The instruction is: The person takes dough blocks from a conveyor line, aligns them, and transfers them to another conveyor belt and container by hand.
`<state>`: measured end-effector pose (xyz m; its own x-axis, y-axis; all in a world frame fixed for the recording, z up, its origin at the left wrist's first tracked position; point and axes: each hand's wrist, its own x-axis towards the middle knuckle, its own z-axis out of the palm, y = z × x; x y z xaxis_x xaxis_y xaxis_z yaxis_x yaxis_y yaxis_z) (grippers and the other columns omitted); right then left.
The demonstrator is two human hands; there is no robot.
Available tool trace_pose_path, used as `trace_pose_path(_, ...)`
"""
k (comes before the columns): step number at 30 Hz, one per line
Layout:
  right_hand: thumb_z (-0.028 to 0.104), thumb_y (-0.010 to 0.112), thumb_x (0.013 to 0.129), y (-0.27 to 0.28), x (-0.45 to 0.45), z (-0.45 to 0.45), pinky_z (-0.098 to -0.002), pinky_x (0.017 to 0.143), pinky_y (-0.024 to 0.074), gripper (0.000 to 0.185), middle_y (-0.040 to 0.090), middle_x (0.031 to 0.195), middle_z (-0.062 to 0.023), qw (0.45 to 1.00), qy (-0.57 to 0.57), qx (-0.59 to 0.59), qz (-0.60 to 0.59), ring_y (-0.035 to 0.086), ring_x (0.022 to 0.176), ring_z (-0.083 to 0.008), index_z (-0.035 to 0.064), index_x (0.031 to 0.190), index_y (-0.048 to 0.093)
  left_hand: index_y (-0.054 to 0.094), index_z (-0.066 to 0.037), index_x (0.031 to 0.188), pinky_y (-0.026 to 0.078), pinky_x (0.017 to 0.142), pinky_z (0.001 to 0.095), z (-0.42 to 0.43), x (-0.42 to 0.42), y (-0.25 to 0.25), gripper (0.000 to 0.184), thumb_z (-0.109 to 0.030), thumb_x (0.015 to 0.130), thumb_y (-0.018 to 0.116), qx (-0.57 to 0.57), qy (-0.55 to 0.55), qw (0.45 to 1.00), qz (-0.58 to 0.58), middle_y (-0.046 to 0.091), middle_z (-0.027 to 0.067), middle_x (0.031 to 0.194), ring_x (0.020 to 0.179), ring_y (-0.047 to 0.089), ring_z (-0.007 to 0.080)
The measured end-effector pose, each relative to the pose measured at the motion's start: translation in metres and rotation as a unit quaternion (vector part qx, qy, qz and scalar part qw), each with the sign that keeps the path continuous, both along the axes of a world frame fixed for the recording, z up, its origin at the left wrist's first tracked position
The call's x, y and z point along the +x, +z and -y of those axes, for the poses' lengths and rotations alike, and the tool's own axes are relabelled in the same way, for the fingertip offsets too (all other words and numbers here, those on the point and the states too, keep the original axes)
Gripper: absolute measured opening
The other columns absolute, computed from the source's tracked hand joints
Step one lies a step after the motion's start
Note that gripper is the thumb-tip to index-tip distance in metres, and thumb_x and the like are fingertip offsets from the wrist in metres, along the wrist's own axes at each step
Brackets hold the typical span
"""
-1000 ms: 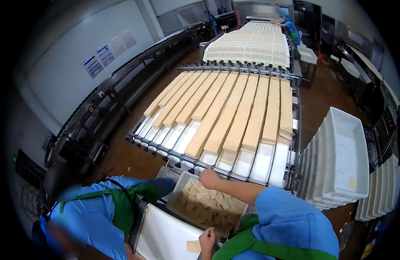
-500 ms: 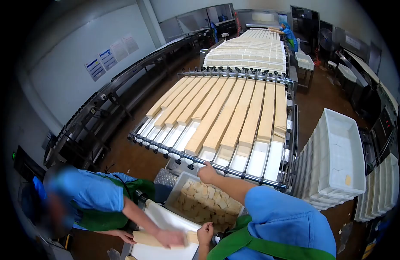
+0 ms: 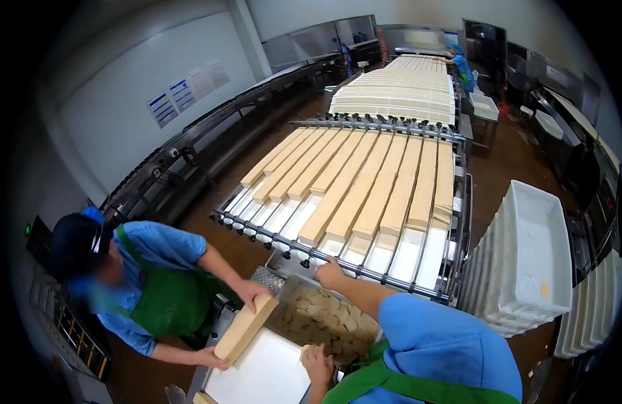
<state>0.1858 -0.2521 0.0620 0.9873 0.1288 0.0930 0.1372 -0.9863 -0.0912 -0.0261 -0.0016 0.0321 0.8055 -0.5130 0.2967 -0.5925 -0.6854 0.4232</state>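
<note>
My right hand (image 3: pixel 330 273) rests at the near metal rail (image 3: pixel 365 271) of the conveyor, fingers curled against it. Long beige blocks (image 3: pixel 371 202) lie in rows behind the rail. Lower down, my left hand (image 3: pixel 318 367) is bent at the right edge of a white work surface (image 3: pixel 260 370), its fingertips closed on a small beige piece (image 3: pixel 304 351). Between my hands is a bin with many beige offcuts (image 3: pixel 324 316). A co-worker at the left holds a long beige block (image 3: pixel 246 328) in both hands, tilted over the white surface.
Stacked white crates (image 3: pixel 541 249) stand at the right, with more crates (image 3: pixel 592 313) beyond them. Another conveyor (image 3: pixel 190 145) runs along the left wall. A second person (image 3: pixel 462 67) works at the far end of the line.
The co-worker has raised the block from the white surface and turned it toward the bin. My left hand's fingers have uncurled somewhat; my right hand stays at the rail. The view has shifted slightly.
</note>
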Motion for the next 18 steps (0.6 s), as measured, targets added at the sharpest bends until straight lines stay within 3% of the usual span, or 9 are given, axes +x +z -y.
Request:
trace_pose_path(2,0.015,0.056,0.074,-0.002,0.001,0.001,-0.0463,0.101,0.0292,0.013,0.066,0.08,-0.0044,1.0,0.007,-0.006,0.007,0.064,0.082,-0.0224,0.0176,0.073,0.069,0.045,-0.006,0.13,0.029,0.1,0.0542,-0.007,-0.014,-0.003,0.068,-0.021,0.07,0.074,-0.024,0.168,0.985,0.017,0.039,0.0261,0.128,0.12,0.034,0.0449)
trace_pose_path(3,0.015,0.056,0.073,-0.006,0.002,0.001,-0.0475,0.101,0.029,0.013,0.066,0.079,-0.0045,1.0,0.011,-0.01,0.012,0.064,0.082,-0.0225,0.0179,0.073,0.069,0.037,-0.003,0.136,0.027,0.102,0.0545,-0.012,-0.02,0.001,0.085,-0.03,0.067,0.077,0.005,0.209,0.977,-0.033,0.03,0.0313,0.133,0.123,0.028,0.047)
trace_pose_path(8,0.012,0.057,0.07,-0.025,0.013,0.007,-0.0538,0.103,0.0277,0.015,0.069,0.081,-0.0139,0.999,0.025,0.016,-0.011,0.066,0.086,-0.0287,0.0064,0.076,0.07,0.022,0.003,0.142,0.029,0.103,0.0549,-0.042,-0.045,0.001,0.103,-0.044,0.069,0.078,0.011,0.371,0.906,-0.203,0.033,0.0362,0.132,0.123,0.031,0.0504)
trace_pose_path(10,0.014,0.055,0.073,-0.009,0.011,0.006,-0.0542,0.102,0.0271,0.016,0.069,0.085,-0.0128,0.999,0.004,-0.007,-0.044,0.066,0.087,-0.0277,0.0102,0.078,0.07,0.029,0.002,0.139,0.036,0.101,0.0478,-0.04,-0.046,0.023,0.086,-0.033,0.075,0.075,-0.029,0.369,0.88,-0.299,0.04,0.0324,0.131,0.122,0.039,0.0463)
trace_pose_path(11,0.014,0.055,0.073,-0.009,0.01,0.008,-0.0536,0.102,0.0274,0.016,0.069,0.085,-0.0114,0.999,0.002,-0.009,-0.032,0.066,0.087,-0.0272,0.0132,0.077,0.07,0.035,0.002,0.136,0.04,0.095,0.0475,-0.051,-0.051,-0.021,0.075,-0.027,0.078,0.072,-0.024,0.341,0.918,-0.199,0.05,0.03,0.121,0.111,0.048,0.0449)
trace_pose_path(12,0.015,0.055,0.074,0.0,0.008,0.006,-0.0519,0.101,0.0285,0.015,0.068,0.085,-0.0108,0.999,0.002,-0.019,-0.026,0.066,0.085,-0.0268,0.0138,0.076,0.07,0.042,0.002,0.131,0.043,0.088,0.0471,-0.043,-0.042,0.009,0.064,-0.022,0.078,0.07,-0.057,0.276,0.935,-0.214,0.057,0.0274,0.109,0.101,0.053,0.0432)
trace_pose_path(14,0.017,0.053,0.078,0.005,0.003,0.008,-0.0493,0.102,0.0289,0.018,0.067,0.085,-0.0113,1.0,0.017,0.012,-0.003,0.064,0.085,-0.0264,0.0142,0.079,0.07,0.043,0.003,0.131,0.046,0.085,0.0417,-0.034,-0.038,-0.002,0.062,-0.019,0.079,0.069,-0.049,0.3,0.929,-0.21,0.06,0.0236,0.1,0.096,0.057,0.0383)
trace_pose_path(16,0.016,0.055,0.076,-0.001,0.005,0.008,-0.0483,0.103,0.0285,0.017,0.067,0.086,-0.0101,1.0,0.003,0.004,0.013,0.064,0.085,-0.0247,0.0147,0.081,0.071,0.045,0.0,0.132,0.047,0.079,0.0417,-0.021,-0.026,0.007,0.056,-0.011,0.081,0.064,-0.081,0.268,0.914,-0.295,0.061,0.02,0.092,0.09,0.058,0.0349)
trace_pose_path(18,0.016,0.056,0.075,0.0,0.005,0.01,-0.0488,0.103,0.0286,0.017,0.066,0.085,-0.0108,1.0,0.012,0.007,0.006,0.064,0.086,-0.0253,0.0139,0.083,0.071,0.043,-0.003,0.135,0.047,0.078,0.0401,-0.009,-0.02,-0.008,0.054,-0.003,0.083,0.057,-0.091,0.242,0.936,-0.239,0.062,0.0172,0.091,0.086,0.058,0.0334)
